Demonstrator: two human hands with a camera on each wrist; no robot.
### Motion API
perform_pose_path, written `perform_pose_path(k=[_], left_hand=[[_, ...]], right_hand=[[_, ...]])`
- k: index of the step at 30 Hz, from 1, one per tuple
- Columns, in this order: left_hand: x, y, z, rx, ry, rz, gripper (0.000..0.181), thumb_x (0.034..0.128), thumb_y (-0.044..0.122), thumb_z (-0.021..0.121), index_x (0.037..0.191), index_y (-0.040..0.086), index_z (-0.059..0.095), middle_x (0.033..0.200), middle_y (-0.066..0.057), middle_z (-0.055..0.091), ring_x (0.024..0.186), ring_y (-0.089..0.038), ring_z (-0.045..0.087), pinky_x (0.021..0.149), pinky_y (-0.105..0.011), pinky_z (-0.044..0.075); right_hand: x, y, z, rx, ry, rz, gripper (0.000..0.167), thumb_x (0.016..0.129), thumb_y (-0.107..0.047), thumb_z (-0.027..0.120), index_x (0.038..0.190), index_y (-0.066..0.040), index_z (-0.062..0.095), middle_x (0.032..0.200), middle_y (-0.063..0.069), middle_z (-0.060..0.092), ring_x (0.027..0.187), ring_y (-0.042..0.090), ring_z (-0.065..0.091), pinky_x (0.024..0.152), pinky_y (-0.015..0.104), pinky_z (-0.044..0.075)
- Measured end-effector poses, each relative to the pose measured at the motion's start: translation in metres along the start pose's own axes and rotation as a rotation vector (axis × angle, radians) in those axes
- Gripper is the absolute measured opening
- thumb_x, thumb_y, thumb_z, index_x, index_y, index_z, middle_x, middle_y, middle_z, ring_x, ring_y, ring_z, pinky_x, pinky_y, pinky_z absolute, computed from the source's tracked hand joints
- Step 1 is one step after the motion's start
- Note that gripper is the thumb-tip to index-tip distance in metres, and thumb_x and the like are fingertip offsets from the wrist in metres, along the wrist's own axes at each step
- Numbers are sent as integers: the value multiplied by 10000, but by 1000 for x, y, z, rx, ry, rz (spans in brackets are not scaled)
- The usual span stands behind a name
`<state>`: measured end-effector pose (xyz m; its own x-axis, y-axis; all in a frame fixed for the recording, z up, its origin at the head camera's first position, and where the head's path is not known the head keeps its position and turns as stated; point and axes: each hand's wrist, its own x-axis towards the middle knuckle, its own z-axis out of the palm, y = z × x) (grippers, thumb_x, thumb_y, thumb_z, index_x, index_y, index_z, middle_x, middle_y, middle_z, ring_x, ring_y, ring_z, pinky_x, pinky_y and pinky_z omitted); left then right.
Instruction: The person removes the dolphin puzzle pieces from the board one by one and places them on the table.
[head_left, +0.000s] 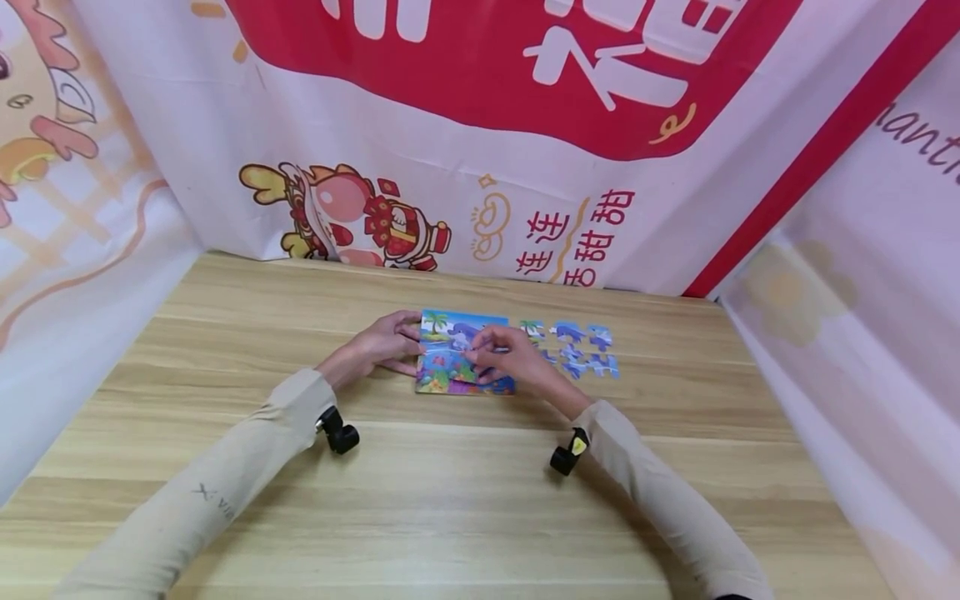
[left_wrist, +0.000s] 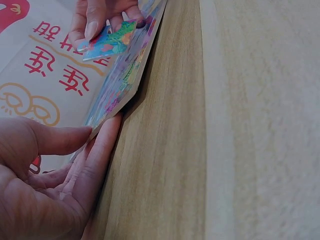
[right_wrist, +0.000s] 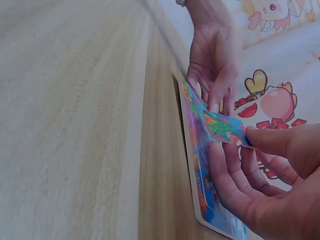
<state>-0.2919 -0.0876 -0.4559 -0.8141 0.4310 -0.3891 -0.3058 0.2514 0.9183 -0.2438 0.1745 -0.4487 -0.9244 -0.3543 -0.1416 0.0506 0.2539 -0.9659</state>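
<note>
**Puzzle board (head_left: 431, 385) below, jigsaw piece (right_wrist: 220, 129) pinched above it**

Behind the puzzle board hangs a red-and-white printed cloth backdrop (head_left: 420, 133); beneath the board spreads a wood-grain bench (head_left: 450, 508). The board shows a sea scene with a palm, a dolphin and coral. It looks thin, light and stiff, so steadying it by its rim should serve better than pressing on the picture.

The left hand (head_left: 378, 342) lies at the board's left edge, its fingers spread and touching that side; whether any reach under the rim I cannot tell. The right hand (head_left: 513, 350) is over the board's lower right part, its grip pinching the jigsaw piece between thumb and fingers.

Just to the right of the board lie loose jigsaw pieces (head_left: 567, 332), roughly in two rows, some partly hidden by the right hand.

The held piece, printed with green and orange coral, is tilted above the board's lower middle. It is probably printed card: almost weightless, firm, a little slippery on the glossy face, and weakest at its tabs. Opposite edges seem the best place to take hold, leaving the tabs unbent.
</note>
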Motion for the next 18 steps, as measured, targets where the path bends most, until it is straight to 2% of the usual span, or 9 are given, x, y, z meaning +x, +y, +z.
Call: perform_pose_path(k=[9, 14, 18], left_hand=[[0, 0, -2, 10, 6, -1, 786, 1009, -26, 606, 1667, 67, 185, 1528, -264, 375, 1193, -340, 594, 827, -370, 690], [0, -1, 0, 7, 17, -18, 778, 1010, -30, 606, 1666, 94, 208, 1524, -238, 383, 1200, -329, 596, 819, -354, 690], [0, -1, -1, 10, 15, -19, 776, 1013, -26, 605, 1667, 100, 208, 1527, -237, 383, 1225, -341, 590, 825, -353, 689]], right_hand=[[-11, 1, -27, 7, 7, 85, 193, 1010, -130, 713, 1135, 7, 658, 988, 195, 697, 794, 286, 741, 786, 481, 695], [-19, 5, -45, -39, -21, 122, 222, 1014, -139, 707, 1161, 18, 655, 1000, 179, 705, 779, 285, 744, 774, 463, 697], [-27, 7, -58, -87, -20, 119, 225, 1007, -117, 712, 1154, 45, 657, 994, 173, 711, 766, 255, 737, 757, 443, 699]])
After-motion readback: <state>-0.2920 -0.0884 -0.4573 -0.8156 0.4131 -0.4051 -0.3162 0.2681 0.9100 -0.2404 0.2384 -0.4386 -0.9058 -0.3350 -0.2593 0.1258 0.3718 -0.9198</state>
